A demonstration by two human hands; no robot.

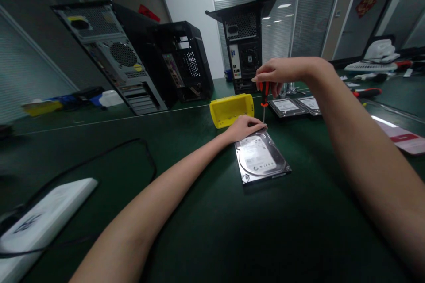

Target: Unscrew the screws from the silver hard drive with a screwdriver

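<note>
A silver hard drive (257,154) with a white label lies flat on the green table. My left hand (244,129) rests over its far edge, fingers closed on the drive near the far right corner. Above that corner, my right hand (270,77) grips a red and black screwdriver (264,95) from the top. Its shaft points straight down, and the tip ends beside my left fingertips; whether it sits in a screw is too small to tell. Just behind my left hand stands a yellow plastic bin (229,110) with small bits inside it.
Two more hard drives (284,106) lie behind on the right. Black computer cases (247,48) stand along the back, another large case (116,57) at left. A white power strip (49,216) and black cable (99,154) are on the left. Pliers (367,93) lie at right.
</note>
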